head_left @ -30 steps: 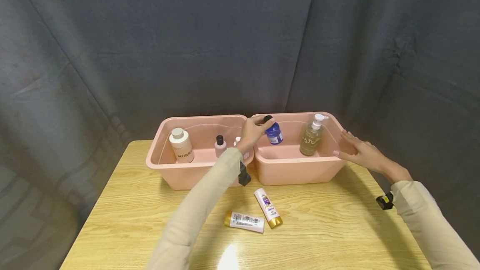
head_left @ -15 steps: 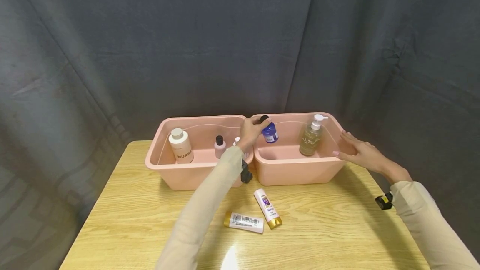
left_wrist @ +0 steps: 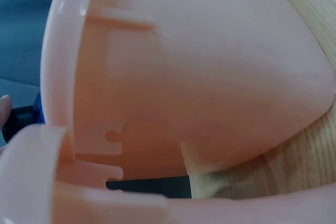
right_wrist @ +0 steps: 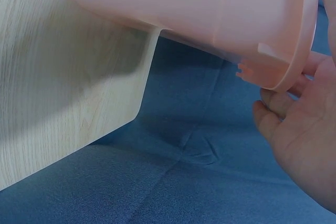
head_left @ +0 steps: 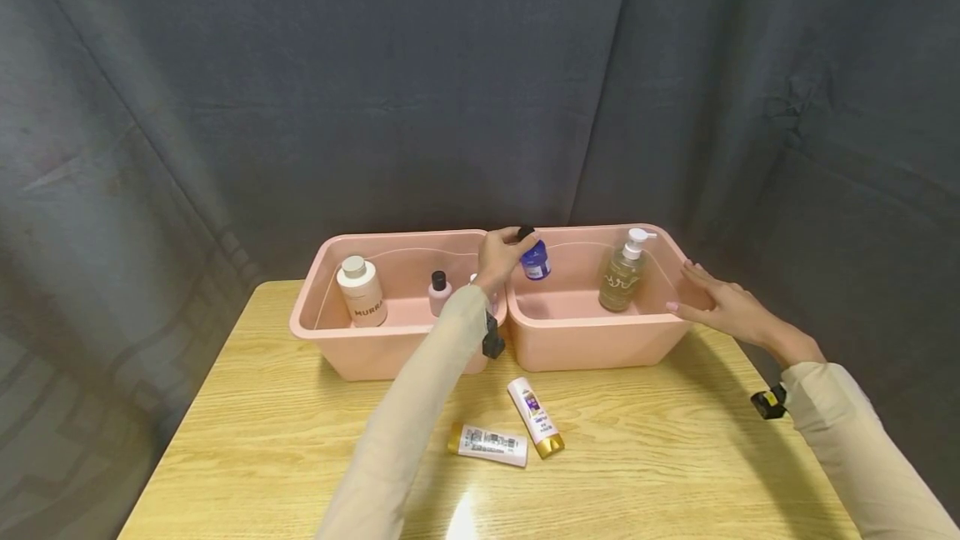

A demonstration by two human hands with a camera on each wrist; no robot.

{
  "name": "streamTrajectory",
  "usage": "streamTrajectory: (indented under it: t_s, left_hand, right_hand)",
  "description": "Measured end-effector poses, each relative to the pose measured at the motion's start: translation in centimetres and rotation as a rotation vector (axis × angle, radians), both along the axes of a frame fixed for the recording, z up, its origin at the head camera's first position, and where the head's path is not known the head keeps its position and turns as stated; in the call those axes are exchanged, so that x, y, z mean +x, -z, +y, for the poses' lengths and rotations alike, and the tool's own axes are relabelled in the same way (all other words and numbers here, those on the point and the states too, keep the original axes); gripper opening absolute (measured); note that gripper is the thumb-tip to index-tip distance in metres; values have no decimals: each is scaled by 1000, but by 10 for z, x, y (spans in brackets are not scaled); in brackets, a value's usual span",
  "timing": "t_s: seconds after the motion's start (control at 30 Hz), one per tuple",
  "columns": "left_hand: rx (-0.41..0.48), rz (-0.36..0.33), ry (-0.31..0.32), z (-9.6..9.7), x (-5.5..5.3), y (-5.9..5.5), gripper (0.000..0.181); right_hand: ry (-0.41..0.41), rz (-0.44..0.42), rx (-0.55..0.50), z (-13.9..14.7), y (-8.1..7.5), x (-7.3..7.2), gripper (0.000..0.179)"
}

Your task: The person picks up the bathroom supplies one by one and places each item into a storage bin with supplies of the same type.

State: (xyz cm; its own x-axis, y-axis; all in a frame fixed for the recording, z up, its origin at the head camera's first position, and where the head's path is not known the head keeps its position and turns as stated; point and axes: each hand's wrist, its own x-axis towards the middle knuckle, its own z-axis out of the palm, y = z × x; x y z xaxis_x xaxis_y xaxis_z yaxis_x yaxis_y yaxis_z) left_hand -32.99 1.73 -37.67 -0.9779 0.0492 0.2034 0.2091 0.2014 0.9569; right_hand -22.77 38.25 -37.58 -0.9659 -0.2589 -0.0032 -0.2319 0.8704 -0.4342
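Pink right bin on my remote feed: the right hand rests against its right end, fingers spread, grasping nothing; the left hand pinches the blue bottle, tilted at the bin's left end, at its black cap; I judge 1 weak pinch or a bump on the bin could drop it

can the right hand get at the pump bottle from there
Probably yes: the right hand touches the outer end of the right bin, the pump bottle stands inside nearer that end, and only the bin's wall comes between.
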Motion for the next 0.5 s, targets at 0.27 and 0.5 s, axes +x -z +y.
streamTrajectory:
  t_s: [0.27, 0.5]
  left_hand:
    - [-55, 43, -31, 2, -1, -3, 29]
    - [-111, 51, -57, 3, -2, -1, 27]
  right_hand:
    - [4, 13, 10, 1, 0, 1, 91]
    - [-1, 4, 7, 2, 0, 0, 92]
